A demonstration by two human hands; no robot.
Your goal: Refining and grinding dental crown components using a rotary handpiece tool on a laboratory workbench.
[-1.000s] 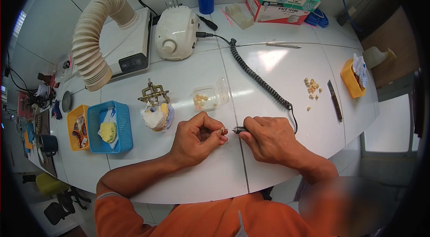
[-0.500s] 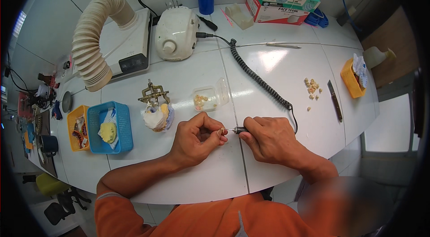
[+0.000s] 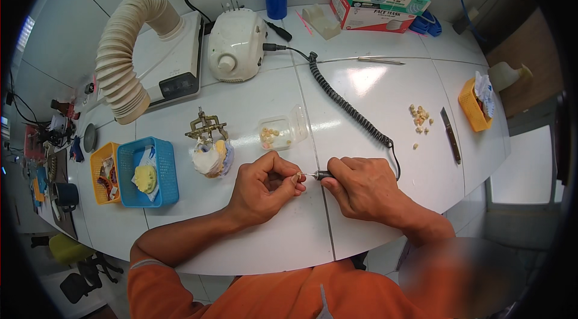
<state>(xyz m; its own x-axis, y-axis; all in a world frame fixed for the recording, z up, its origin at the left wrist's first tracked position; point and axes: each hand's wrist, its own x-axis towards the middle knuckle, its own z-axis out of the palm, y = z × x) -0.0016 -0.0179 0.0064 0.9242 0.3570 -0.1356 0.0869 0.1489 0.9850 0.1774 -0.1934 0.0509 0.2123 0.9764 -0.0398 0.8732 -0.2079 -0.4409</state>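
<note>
Left hand, center frame: thumb and fingertips pinching a small pale piece, mostly hidden. Right hand wrapped around a slim handpiece — tip at the piece, contact unclear. Coiled black cord runs up to the white control box, upper left of center. Open clear container on the desk — just above left hand.

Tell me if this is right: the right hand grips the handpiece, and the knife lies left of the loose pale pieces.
Not quite. The head view shows the knife lying right of the loose pale pieces; the right hand does grip the handpiece.
</note>
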